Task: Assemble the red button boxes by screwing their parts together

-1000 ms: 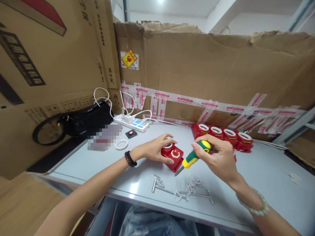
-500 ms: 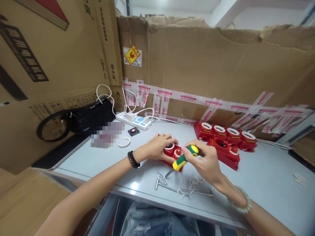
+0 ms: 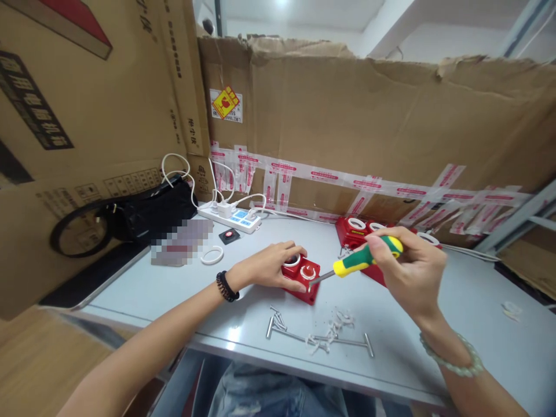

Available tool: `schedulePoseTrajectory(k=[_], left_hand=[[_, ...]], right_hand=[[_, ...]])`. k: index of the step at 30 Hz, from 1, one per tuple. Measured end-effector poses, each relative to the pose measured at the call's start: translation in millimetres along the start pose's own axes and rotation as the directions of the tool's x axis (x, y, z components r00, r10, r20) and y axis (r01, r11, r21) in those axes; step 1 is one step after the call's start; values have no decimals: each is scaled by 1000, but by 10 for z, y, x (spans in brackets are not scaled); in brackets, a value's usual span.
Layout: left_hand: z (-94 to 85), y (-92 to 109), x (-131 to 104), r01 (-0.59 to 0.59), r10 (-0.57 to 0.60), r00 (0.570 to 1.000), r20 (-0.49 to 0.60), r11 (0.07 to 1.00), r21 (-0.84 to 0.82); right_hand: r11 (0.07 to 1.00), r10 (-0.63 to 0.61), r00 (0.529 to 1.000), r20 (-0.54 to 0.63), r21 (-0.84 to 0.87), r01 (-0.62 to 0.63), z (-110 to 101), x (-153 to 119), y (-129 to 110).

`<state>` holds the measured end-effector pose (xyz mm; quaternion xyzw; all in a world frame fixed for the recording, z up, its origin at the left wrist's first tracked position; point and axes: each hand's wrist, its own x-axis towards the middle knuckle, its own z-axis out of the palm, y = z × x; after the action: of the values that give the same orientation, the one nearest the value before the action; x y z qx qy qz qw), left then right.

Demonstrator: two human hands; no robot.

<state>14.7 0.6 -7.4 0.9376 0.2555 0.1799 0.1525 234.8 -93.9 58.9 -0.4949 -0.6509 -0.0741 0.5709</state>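
On the pale surface [image 3: 473,301], midway: one red housing [image 3: 311,294], lying flat. Left hand [image 3: 278,266]: curled over the housing's left side, gripping it. Right hand [image 3: 408,272]: closed around one green-and-yellow screwdriver [image 3: 369,259], tip at the housing beside its red dome [image 3: 307,271]; contact cannot be told. Nearer the edge: two T-handled tools [image 3: 369,345], loose screws [image 3: 278,318], white scraps [image 3: 333,331]. Behind: further red units [image 3: 351,236], partly hidden.

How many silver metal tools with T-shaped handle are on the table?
2. One silver T-handled metal tool lies left, beside silver metal screws; the other T-handled tool lies right, by white stringy scraps. No others show.
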Motion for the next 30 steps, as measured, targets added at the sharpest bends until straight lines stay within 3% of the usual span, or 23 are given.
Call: schedulePoseTrajectory(k=[5,12,30], left_hand=[[4,10,4,8,-8,1000,-9,1000,8],[25,29,10,36,-35,999,-5,998,42],[13,41,25,54,-55,998,8,997,61]], right_hand=[[998,-24,992,-121,-64,16,-11,101,131],[998,6,997,-75,-64,-10,71,146,258],[999,33,997,-65,-38,-36,91,160,293]])
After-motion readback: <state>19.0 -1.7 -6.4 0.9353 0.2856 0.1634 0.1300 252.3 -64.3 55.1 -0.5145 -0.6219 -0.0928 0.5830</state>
